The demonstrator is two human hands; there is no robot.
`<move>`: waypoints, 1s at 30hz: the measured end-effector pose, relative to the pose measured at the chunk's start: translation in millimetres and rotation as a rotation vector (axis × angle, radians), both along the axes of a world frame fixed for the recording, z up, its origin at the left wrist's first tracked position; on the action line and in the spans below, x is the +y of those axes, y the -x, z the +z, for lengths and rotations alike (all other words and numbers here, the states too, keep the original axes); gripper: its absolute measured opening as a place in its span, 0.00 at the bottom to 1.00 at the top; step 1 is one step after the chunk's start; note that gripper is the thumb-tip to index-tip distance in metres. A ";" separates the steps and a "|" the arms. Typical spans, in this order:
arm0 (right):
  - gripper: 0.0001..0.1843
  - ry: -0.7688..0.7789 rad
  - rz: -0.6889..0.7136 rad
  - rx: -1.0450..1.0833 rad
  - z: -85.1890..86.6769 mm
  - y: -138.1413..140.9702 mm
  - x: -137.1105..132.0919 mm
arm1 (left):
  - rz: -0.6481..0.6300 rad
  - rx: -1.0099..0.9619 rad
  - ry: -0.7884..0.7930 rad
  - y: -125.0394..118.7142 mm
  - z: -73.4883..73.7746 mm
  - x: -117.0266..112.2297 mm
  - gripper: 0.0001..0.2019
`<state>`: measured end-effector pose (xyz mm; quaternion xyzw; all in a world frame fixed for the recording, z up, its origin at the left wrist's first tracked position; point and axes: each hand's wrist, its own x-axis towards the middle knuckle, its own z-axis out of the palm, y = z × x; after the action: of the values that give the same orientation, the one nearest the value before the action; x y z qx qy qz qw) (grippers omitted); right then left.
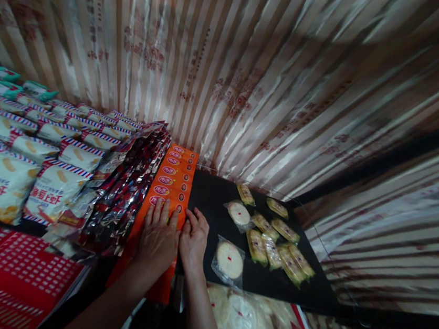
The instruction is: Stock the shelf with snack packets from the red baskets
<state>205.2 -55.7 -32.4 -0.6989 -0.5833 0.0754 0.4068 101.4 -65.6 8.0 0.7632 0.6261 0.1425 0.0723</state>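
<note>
Bare black shelf (215,201) ahead, foil packets (129,191) crowding left

Glossy orange plastic packets (173,180), shiny foil wrappers (130,186), matt black shelf (215,201).

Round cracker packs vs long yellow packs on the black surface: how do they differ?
Shape: the round cracker packs hold pale discs; the long yellow packs are narrow bars.
Wrap: round ones clear, long ones yellow-printed.
Count: two round, about eight long.
Spacing: the round ones lie apart, the long ones mostly bunch together.
Both lie flat on the black surface.
</note>
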 end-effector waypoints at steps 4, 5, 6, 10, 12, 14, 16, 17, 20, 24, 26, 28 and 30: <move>0.21 -0.010 0.032 0.014 0.1 -1.7 2.0 | -0.004 0.003 0.006 -1.0 2.9 1.1 0.23; 0.21 -0.010 0.042 0.017 0.0 -1.8 2.5 | -0.004 0.002 0.008 -1.1 3.9 1.3 0.23; 0.21 -0.010 0.050 0.022 0.1 -1.7 2.9 | -0.002 0.002 0.013 -1.2 4.9 1.5 0.23; 0.22 0.000 0.051 0.065 2.5 -0.7 4.3 | 0.002 -0.005 0.032 -1.9 8.2 2.4 0.23; 0.23 0.002 0.036 0.104 5.1 -0.6 5.1 | -0.002 -0.016 0.025 -2.5 8.8 2.9 0.23; 0.23 -0.004 0.011 0.148 8.1 -1.2 6.4 | -0.009 -0.028 0.012 -2.9 8.9 3.5 0.23; 0.24 -0.008 -0.014 0.185 10.4 -2.5 8.3 | -0.013 -0.034 0.000 -3.2 8.5 4.2 0.23; 0.24 -0.007 -0.022 0.197 11.0 -3.2 9.4 | -0.015 -0.034 -0.002 -3.2 8.2 4.7 0.23; 0.25 0.010 -0.025 0.208 9.5 -4.6 13.3 | -0.012 -0.033 0.004 -3.1 7.0 7.0 0.23; 0.23 0.009 -0.003 0.212 4.0 -3.6 18.2 | -0.007 -0.023 0.024 -2.7 7.4 11.3 0.22; 0.23 0.010 0.006 0.216 2.4 -2.5 19.9 | -0.005 -0.021 0.025 -2.4 8.6 13.0 0.21; 0.24 0.013 0.006 0.223 2.3 -1.8 20.8 | -0.005 -0.034 0.021 -2.1 9.8 14.0 0.21; 0.24 0.004 -0.002 0.229 3.5 -1.4 20.9 | -0.001 -0.059 0.007 -2.0 10.7 14.5 0.21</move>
<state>206.6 -34.8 -28.9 -0.6872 -0.5321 0.1553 0.4695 103.4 -51.2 18.7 0.7588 0.6236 0.1627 0.0938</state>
